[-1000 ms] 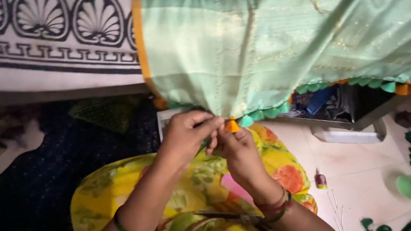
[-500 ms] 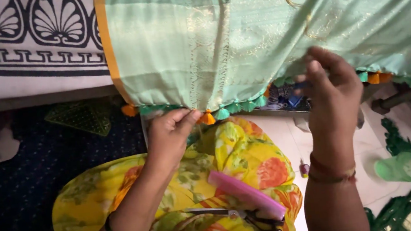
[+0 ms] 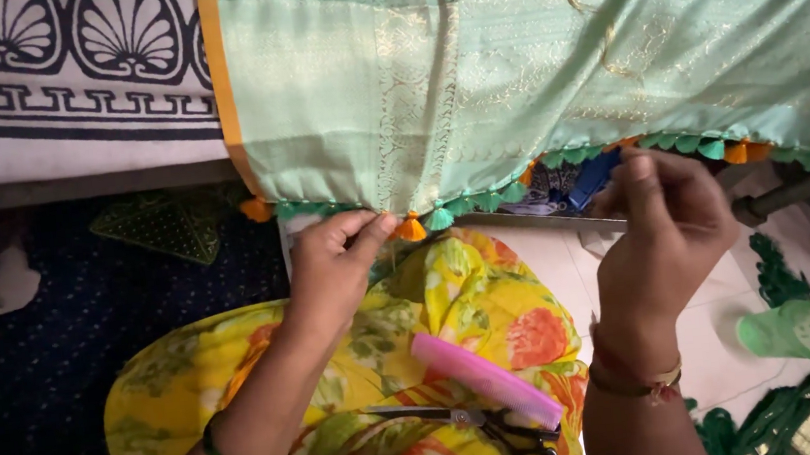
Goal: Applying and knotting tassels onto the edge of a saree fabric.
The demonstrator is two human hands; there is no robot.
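Observation:
A pale green saree (image 3: 510,79) with gold weave hangs over a ledge, its hem lined with green and orange tassels. My left hand (image 3: 335,269) pinches the hem beside an orange tassel (image 3: 412,228). My right hand (image 3: 667,227) is raised further right, just under the hem, with fingertips pinched together. I cannot make out what, if anything, they hold. A yellow floral cloth (image 3: 471,300) covers my lap between my arms.
A pink comb (image 3: 484,380) and scissors (image 3: 489,429) lie on my lap. A green thread cone (image 3: 796,330) sits on the light floor at right. A dark blue rug (image 3: 43,371) is at left. A black-and-white patterned sheet (image 3: 55,83) lies beside the saree.
My right hand left my left hand at the orange tassel and moved right along the hem, then dropped slightly. My left hand keeps its pinch on the hem.

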